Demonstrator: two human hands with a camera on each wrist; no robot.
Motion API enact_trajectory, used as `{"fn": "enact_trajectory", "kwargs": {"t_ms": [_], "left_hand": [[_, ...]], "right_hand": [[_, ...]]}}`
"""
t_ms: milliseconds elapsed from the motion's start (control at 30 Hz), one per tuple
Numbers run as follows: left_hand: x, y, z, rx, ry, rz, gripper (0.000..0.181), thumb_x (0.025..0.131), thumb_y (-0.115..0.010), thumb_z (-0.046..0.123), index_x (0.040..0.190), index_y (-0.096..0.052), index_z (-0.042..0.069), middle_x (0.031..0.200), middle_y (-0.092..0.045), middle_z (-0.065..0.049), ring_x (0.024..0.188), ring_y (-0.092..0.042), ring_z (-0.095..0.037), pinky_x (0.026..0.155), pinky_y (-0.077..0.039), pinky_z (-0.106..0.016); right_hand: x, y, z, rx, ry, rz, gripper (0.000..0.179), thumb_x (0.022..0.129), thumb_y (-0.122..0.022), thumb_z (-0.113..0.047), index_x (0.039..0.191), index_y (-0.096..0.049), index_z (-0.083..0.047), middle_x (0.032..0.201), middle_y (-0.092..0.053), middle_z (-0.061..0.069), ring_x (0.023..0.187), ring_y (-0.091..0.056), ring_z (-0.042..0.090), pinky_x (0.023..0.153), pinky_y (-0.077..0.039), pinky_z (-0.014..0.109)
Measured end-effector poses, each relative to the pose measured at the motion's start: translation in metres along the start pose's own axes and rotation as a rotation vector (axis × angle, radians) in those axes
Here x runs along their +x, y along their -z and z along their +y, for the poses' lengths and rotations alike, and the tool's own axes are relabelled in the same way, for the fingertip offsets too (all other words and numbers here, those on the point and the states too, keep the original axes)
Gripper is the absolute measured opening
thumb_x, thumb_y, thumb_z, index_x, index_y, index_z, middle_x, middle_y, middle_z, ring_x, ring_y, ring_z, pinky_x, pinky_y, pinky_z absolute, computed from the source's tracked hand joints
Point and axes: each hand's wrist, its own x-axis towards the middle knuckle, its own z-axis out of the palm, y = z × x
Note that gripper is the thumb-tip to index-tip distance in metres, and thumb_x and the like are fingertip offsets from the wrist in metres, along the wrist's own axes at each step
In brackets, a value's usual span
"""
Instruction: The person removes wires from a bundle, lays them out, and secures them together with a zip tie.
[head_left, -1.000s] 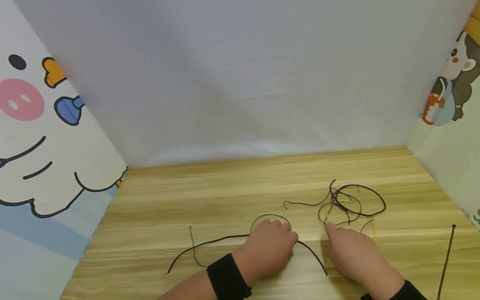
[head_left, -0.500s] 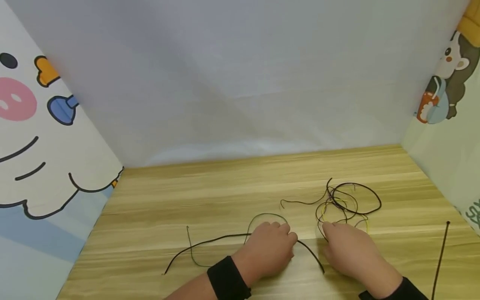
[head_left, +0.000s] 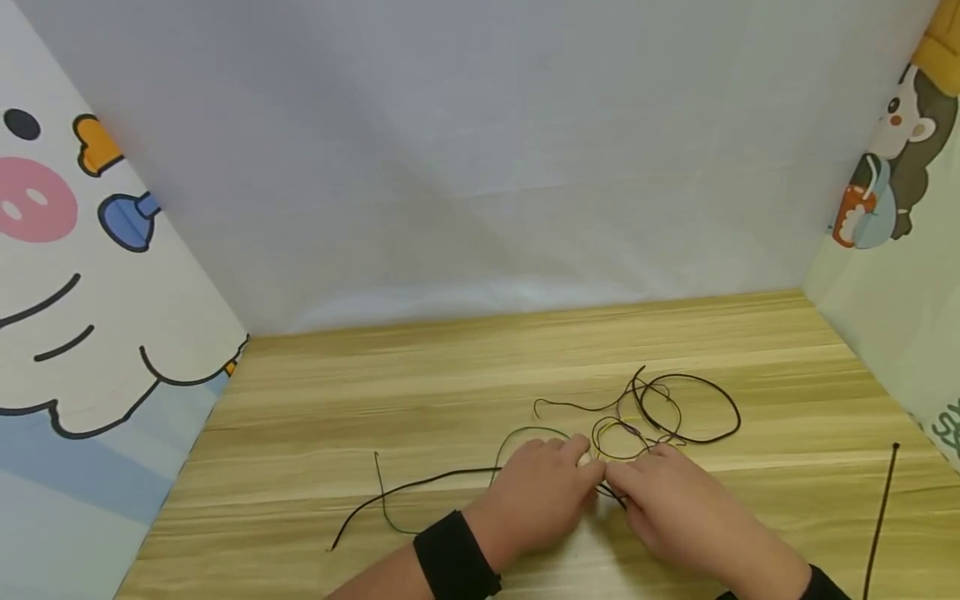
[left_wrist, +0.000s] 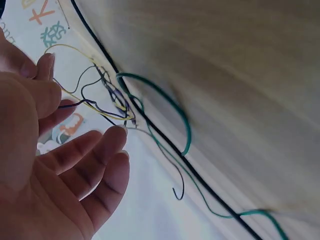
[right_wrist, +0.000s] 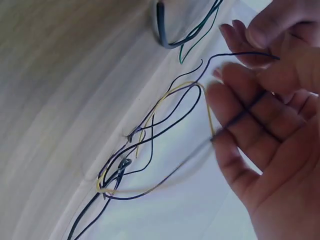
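My left hand (head_left: 542, 492) and right hand (head_left: 682, 508) meet low over the table, fingertips side by side. In the left wrist view a dark blue wire (left_wrist: 90, 102) runs in between the left thumb and index finger, which pinch it; the other left fingers are spread. A dark strand and a yellow wire (right_wrist: 208, 107) cross the right fingers, and the right thumb pinches strands against them. A tangle of thin wires (head_left: 626, 429) trails from the hands toward the back. Passing beneath the left hand are a long black wire (head_left: 420, 481) and a curved green wire (head_left: 528, 428).
A thicker black loop (head_left: 738, 417) lies behind the right hand, joined in the tangle. One straight dark wire (head_left: 881, 525) lies at the right edge of the wood-grain table (head_left: 360, 375). A pale back wall (head_left: 480, 167) and printed side panels enclose it.
My right hand has moved left to meet the left hand, drawing part of the wire tangle along with it. The left hand has stayed nearly in place.
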Motion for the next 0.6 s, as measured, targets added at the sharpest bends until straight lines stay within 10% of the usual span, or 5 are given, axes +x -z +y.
{"fn": "enact_trajectory", "kwargs": {"t_ms": [267, 600], "left_hand": [[0.009, -0.006, 0.000, -0.017, -0.050, -0.074, 0.017, 0.108, -0.056, 0.035, 0.104, -0.072, 0.031, 0.084, -0.054, 0.011, 0.072, -0.050, -0.009, 0.063, -0.040, -0.024], [0.022, 0.000, 0.003, 0.065, -0.079, -0.114, 0.019, 0.107, -0.057, 0.029, 0.118, -0.072, 0.030, 0.108, -0.066, 0.014, 0.098, -0.058, -0.009, 0.084, -0.045, -0.028]], "right_hand": [[-0.004, -0.006, 0.001, 0.039, -0.113, -0.113, 0.027, 0.084, -0.076, -0.010, 0.090, -0.053, -0.022, 0.065, -0.050, -0.016, 0.056, -0.051, 0.007, 0.062, -0.045, 0.040], [-0.003, -0.013, 0.011, -0.021, -0.345, -0.297, 0.028, 0.091, -0.075, -0.022, 0.114, -0.064, -0.010, 0.090, -0.070, 0.000, 0.076, -0.068, 0.024, 0.068, -0.053, 0.048]]}}
